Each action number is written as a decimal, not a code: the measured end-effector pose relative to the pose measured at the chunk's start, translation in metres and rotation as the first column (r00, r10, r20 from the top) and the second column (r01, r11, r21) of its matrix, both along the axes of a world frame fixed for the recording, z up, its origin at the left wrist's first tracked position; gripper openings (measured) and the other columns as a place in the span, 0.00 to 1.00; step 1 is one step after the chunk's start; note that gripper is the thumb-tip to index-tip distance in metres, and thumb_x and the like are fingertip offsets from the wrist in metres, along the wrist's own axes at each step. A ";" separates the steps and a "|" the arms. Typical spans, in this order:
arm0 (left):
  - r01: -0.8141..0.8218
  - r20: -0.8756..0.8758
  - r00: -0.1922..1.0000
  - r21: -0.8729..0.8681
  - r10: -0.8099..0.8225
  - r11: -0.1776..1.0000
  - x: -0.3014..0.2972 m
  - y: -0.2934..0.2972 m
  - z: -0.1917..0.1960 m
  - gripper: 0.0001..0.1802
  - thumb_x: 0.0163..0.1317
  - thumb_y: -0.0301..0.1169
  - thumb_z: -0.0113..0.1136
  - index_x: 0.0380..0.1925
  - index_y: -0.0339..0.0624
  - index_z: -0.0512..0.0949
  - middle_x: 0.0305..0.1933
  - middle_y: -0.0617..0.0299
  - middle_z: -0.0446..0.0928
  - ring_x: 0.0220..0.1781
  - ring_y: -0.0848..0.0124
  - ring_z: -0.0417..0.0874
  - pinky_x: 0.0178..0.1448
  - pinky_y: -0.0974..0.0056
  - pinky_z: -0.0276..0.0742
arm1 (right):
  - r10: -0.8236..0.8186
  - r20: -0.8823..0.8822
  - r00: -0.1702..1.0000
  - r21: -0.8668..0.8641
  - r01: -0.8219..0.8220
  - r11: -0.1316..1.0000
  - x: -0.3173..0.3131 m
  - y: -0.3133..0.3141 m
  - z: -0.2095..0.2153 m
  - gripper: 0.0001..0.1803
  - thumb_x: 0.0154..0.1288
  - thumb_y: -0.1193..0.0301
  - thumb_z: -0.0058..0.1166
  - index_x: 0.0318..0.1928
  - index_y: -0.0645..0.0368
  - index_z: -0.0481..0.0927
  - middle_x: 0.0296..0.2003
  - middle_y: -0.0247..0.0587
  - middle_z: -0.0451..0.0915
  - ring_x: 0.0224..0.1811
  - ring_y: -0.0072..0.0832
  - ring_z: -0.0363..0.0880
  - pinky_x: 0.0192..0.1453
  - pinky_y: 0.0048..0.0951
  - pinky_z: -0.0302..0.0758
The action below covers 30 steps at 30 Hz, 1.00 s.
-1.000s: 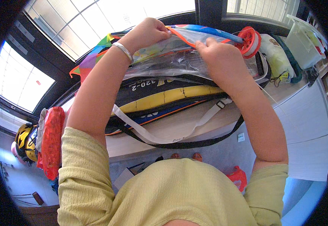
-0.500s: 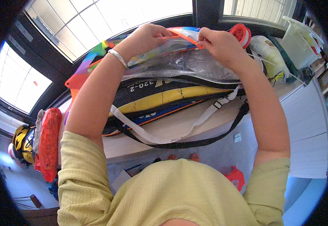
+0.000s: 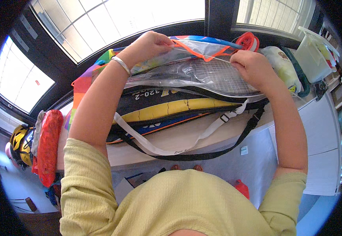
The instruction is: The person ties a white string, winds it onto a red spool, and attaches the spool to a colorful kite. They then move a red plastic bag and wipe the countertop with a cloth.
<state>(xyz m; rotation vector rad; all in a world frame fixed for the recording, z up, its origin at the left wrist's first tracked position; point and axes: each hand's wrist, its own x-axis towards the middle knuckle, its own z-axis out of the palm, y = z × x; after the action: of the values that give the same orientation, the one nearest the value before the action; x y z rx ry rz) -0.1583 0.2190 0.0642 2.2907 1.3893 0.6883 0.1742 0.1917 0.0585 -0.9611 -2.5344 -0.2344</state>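
Observation:
A colourful kite (image 3: 212,50) with orange edging lies across the far side of a racket bag (image 3: 234,76). A thin white kite string (image 3: 190,51) stretches over its pale panel between my hands. My left hand (image 3: 149,46) is pinched closed at the string's left end, by the kite's orange edge; the fingertips are partly hidden. My right hand (image 3: 253,70) pinches the string's other end above the bag's clear plastic side, through which racket mesh shows. Just beyond it rests a red string reel (image 3: 247,41).
A white strap (image 3: 147,145) and a black strap (image 3: 202,156) hang over the cabinet edge. To the right are a stuffed plastic bag (image 3: 279,67) and a translucent bin (image 3: 314,53). Left stand a red bundle (image 3: 50,147) and a yellow-black helmet (image 3: 21,143). Windows border the far side.
My right hand has let go of the kite's orange edging and moved right and nearer to me, drawing the string out. My left hand has shifted slightly nearer.

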 end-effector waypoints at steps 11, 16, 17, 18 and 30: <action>-0.094 -0.037 0.995 -0.094 0.090 0.991 -0.002 0.002 0.001 0.10 0.60 0.29 0.63 0.39 0.35 0.83 0.33 0.65 0.82 0.37 0.78 0.78 0.47 0.72 0.75 | 0.086 0.113 0.990 0.302 -0.117 0.946 -0.012 0.036 -0.003 0.07 0.54 0.80 0.49 0.35 0.61 0.70 0.33 0.47 0.74 0.40 0.44 0.76 0.45 0.39 0.75; -0.098 -0.005 0.995 -0.113 0.098 0.989 -0.008 0.003 -0.004 0.10 0.59 0.29 0.63 0.38 0.34 0.83 0.33 0.64 0.81 0.35 0.78 0.77 0.46 0.71 0.75 | 0.088 0.085 0.993 0.237 -0.106 0.966 -0.022 0.018 -0.004 0.06 0.54 0.81 0.49 0.34 0.63 0.70 0.33 0.49 0.74 0.40 0.44 0.77 0.45 0.39 0.76; -0.080 0.009 0.997 -0.107 0.081 0.991 -0.008 0.003 -0.004 0.09 0.58 0.28 0.62 0.37 0.35 0.83 0.32 0.64 0.82 0.34 0.78 0.77 0.45 0.71 0.75 | 0.060 0.061 0.996 0.215 -0.071 0.974 -0.022 0.018 -0.004 0.06 0.55 0.81 0.49 0.34 0.63 0.70 0.33 0.49 0.74 0.40 0.44 0.77 0.45 0.39 0.76; -0.101 -0.021 0.995 -0.085 0.100 0.991 -0.008 0.003 -0.004 0.10 0.57 0.29 0.62 0.38 0.37 0.84 0.32 0.61 0.82 0.33 0.75 0.78 0.44 0.69 0.75 | 0.031 0.037 0.999 0.192 -0.037 0.981 -0.023 0.019 -0.004 0.05 0.56 0.81 0.49 0.35 0.63 0.70 0.33 0.49 0.75 0.40 0.44 0.78 0.45 0.39 0.76; -0.116 0.001 0.993 -0.085 0.116 0.990 0.008 -0.001 0.003 0.11 0.56 0.31 0.62 0.38 0.39 0.85 0.30 0.58 0.82 0.31 0.72 0.78 0.42 0.67 0.76 | 0.074 0.027 0.997 -0.042 -0.073 0.996 -0.037 0.033 -0.008 0.06 0.63 0.75 0.48 0.38 0.63 0.73 0.37 0.52 0.77 0.43 0.46 0.78 0.46 0.42 0.75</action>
<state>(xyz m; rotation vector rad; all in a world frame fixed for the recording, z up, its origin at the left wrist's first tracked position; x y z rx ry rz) -0.1507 0.2182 0.0676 2.1544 1.5290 0.6568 0.1374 0.2242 0.0502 -0.8835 -2.6047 -0.1765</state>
